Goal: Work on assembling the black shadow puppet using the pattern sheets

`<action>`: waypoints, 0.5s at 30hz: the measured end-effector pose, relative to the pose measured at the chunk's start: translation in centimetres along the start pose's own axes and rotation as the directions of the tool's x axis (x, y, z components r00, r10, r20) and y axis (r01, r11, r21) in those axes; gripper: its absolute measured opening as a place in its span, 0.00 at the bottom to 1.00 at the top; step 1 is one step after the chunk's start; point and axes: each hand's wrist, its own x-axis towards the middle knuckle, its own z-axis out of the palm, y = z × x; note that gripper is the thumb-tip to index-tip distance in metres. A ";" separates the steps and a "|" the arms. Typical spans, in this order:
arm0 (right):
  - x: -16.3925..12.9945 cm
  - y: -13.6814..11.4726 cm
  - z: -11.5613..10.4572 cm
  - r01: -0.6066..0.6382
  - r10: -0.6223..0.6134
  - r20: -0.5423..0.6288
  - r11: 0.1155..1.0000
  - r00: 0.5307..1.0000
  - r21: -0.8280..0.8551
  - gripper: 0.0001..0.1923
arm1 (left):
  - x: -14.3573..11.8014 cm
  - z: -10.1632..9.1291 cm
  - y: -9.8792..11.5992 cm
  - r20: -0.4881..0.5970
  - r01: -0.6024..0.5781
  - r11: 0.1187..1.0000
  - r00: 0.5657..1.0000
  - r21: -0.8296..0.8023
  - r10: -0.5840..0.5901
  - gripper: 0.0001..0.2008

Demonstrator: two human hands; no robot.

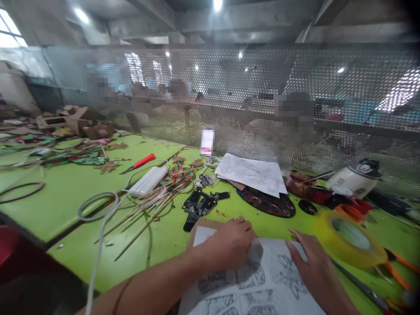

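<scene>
On the green table (75, 188), both hands (229, 245) press flat, open, on printed paper (269, 280).

The person's two forearms come into the picture bare, with no sleeve, cuff or glove showing on either one. The left hand (226, 243), at about 6 o'clock in the frame, wears a small gold-coloured ring on one finger near the knuckles, and a thin dark band circles the left forearm lower down, at about 7 o'clock. The right hand (310, 267), at about 5 o'clock, shows no ring, watch or band, and its nails are short and unpainted.
</scene>
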 end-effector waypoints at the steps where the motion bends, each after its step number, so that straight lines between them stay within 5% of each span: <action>1: 0.0 0.1 0.0 0.024 -0.024 0.006 1.000 1.000 -0.008 0.19 | 0.0 0.0 0.0 0.002 -0.011 1.000 1.000 0.005 0.011 0.04; 15: -0.4 1.1 -0.4 0.091 -0.082 0.114 0.993 0.990 -0.075 0.16 | 0.1 -0.3 0.3 0.049 -0.128 0.984 0.991 0.127 0.123 0.06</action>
